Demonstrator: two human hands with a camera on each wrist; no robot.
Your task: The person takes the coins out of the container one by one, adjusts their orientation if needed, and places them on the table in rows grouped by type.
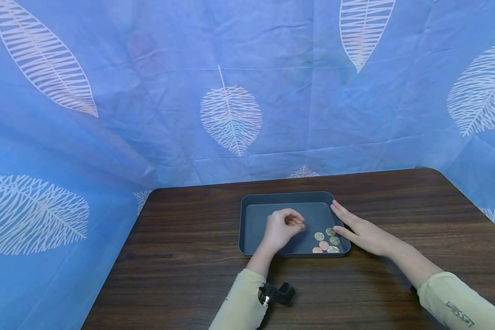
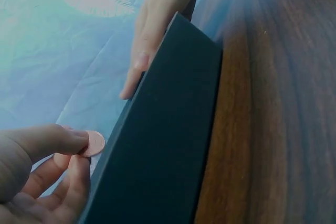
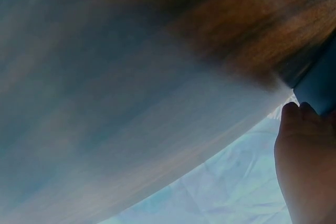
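Observation:
A dark grey rectangular tray (image 1: 255,201) lies on the table. Over its middle, my left hand (image 1: 281,229) pinches a copper-coloured coin (image 2: 95,144) between thumb and fingers; the coin shows in the left wrist view. Several coins (image 1: 323,245), some copper and some gold-toned, lie in the tray's near right corner. My right hand (image 1: 365,233) rests with straight fingers on the tray's right rim, its thumb close to the gold-toned coins. In the right wrist view only part of the right hand (image 3: 307,156) shows, dark against the tray's side.
The dark wood table (image 1: 181,238) extends around the tray on all sides. A blue cloth with white leaf prints (image 1: 231,119) hangs behind the table and along its sides. A black strap device (image 1: 278,293) sits at the left wrist.

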